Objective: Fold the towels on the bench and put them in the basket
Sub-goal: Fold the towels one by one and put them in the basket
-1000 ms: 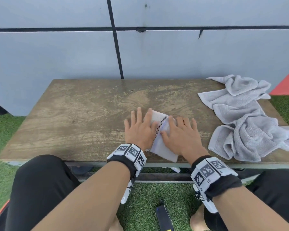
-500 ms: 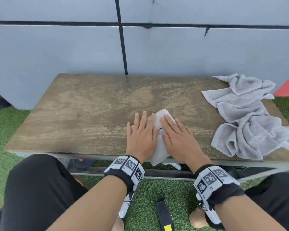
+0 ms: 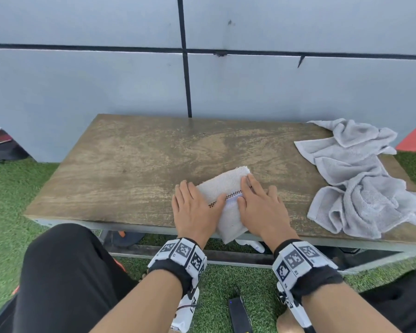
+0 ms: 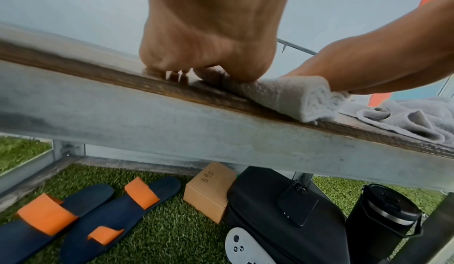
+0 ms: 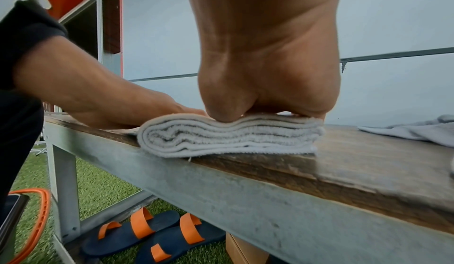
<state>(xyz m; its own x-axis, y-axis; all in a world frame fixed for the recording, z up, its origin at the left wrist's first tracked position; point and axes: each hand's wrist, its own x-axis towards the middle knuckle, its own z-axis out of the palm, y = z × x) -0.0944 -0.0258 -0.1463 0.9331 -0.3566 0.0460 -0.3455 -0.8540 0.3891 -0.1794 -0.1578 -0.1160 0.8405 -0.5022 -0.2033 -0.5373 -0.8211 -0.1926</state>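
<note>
A small white towel (image 3: 222,186) with a black checked stripe lies folded in several layers at the front edge of the wooden bench (image 3: 135,164). My left hand (image 3: 192,207) lies flat on its left side, partly on the wood. Flat on the towel's right half presses my right hand (image 3: 257,203), fingers straight. The right wrist view shows the folded towel (image 5: 228,136) stacked under my palm, and the left wrist view shows the folded towel (image 4: 292,97) at the bench edge. A crumpled grey towel (image 3: 360,179) lies at the bench's right end. No basket shows in the head view.
A grey panelled wall (image 3: 202,80) stands behind the bench. Under the bench sit blue-and-orange sandals (image 4: 81,219), a cardboard box (image 4: 209,190), a black case (image 4: 282,225) with a phone on it, and a black tumbler (image 4: 385,217). An orange rim (image 5: 36,219) shows at my left.
Both hands slid over the folded towel; the right hand moved from beside it onto its right half, the left hand shifted to its left edge. The checked stripe now shows between them.
</note>
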